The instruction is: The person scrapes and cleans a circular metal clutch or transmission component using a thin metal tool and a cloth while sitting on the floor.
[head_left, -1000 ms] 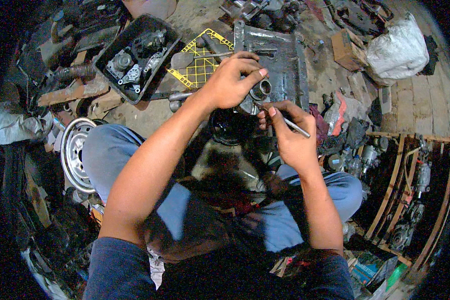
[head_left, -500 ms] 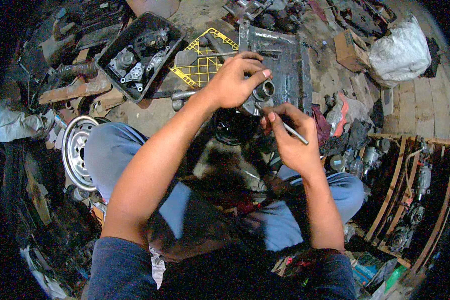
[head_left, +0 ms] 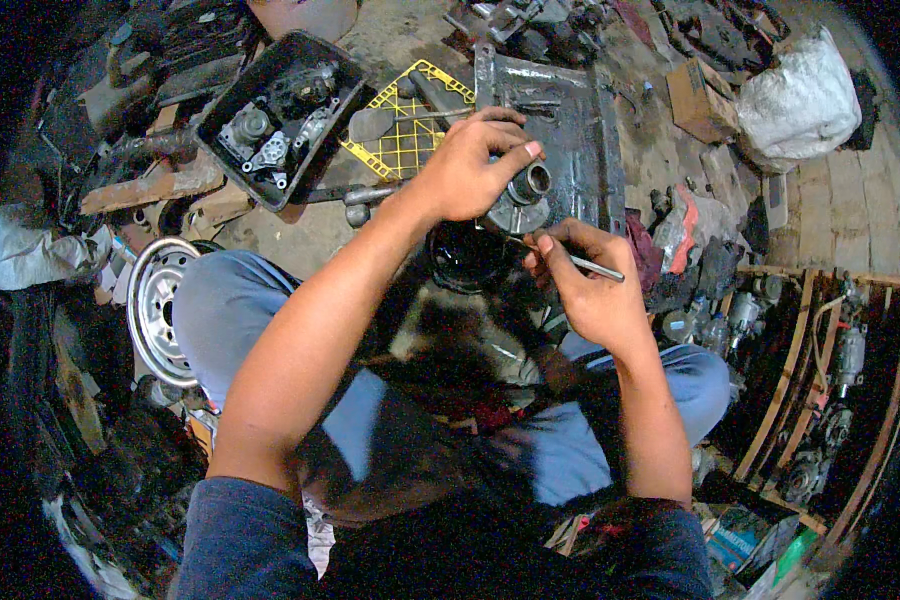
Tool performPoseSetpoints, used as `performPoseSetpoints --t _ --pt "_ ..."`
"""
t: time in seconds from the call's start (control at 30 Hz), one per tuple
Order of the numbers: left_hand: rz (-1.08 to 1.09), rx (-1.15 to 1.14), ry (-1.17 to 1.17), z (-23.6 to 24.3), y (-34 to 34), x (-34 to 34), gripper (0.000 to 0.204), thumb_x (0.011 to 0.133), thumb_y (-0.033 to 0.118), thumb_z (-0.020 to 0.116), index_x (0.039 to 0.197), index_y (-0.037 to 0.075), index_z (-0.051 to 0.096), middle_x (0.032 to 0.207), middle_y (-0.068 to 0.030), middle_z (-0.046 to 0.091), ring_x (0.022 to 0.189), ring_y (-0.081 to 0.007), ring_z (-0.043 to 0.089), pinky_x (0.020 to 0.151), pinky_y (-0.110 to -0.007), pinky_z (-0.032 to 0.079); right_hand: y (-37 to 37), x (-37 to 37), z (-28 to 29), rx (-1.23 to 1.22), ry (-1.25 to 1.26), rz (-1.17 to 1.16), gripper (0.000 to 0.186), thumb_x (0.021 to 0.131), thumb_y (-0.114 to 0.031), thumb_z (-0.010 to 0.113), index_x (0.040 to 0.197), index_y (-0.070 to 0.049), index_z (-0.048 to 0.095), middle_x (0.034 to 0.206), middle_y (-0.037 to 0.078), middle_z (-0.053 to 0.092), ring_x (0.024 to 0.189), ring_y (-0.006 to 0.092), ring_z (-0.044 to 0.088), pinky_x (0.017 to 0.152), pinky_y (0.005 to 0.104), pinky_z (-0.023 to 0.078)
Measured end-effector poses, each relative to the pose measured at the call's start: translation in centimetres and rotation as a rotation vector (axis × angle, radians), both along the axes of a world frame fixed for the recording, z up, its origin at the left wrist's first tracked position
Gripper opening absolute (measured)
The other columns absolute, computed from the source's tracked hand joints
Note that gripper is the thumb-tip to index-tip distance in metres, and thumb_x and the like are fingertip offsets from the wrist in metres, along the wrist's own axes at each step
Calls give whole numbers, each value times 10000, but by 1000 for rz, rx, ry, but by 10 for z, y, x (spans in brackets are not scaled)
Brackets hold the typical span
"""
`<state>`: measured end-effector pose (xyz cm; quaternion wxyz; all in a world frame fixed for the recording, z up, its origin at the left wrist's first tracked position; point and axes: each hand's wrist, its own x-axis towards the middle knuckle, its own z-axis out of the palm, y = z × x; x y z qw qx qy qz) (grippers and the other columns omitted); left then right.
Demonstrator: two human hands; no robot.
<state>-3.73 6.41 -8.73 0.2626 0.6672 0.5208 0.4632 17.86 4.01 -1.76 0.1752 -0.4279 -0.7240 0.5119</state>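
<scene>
My left hand (head_left: 478, 168) is closed around a grey metal engine part with a round, hollow pipe neck (head_left: 532, 183) pointing up. Below the neck the part widens into a flat flange; the rest is hidden under my fingers. Between the thumb and fingers of my right hand (head_left: 592, 285) lies a thin metal rod-like tool (head_left: 598, 267), tilted with its far end toward the flange's near edge. Whether its tip touches is too small to tell. Just beneath both hands sits a dark round basin (head_left: 438, 262) with a shiny black inside.
Beyond my hands lies a grey metal tray (head_left: 585, 165). To its left are a yellow plastic grid (head_left: 368, 160) and a black bin (head_left: 232, 85) of metal parts. A wheel rim (head_left: 150, 312) stands by my left knee. Far right are a cardboard box (head_left: 703, 100) and white sack (head_left: 800, 105).
The rod in my right hand has swung to a flatter angle, its tip shifting slightly down and off the part's side. The part has turned a little, showing more flange. My left hand keeps its hold.
</scene>
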Motion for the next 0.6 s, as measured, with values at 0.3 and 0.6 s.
performPoseSetpoints --t 0.3,0.6 --pt "23 35 22 -5 -1 3 316 974 272 628 991 -16 754 1078 -160 729 1263 -335 560 1064 -438 432 7 3 12 -231 241 -130 228 1030 -109 556 1043 63 704 876 99 734 746 131 674 694 269 549" --pt "16 35 21 -2 -2 3 316 974 273 630 981 -19 752 1068 -170 727 1247 -328 573 1044 -430 452 12 -3 -8 -145 236 -136 190 1016 -74 568 1004 71 690 864 112 734 745 147 684 711 282 560"
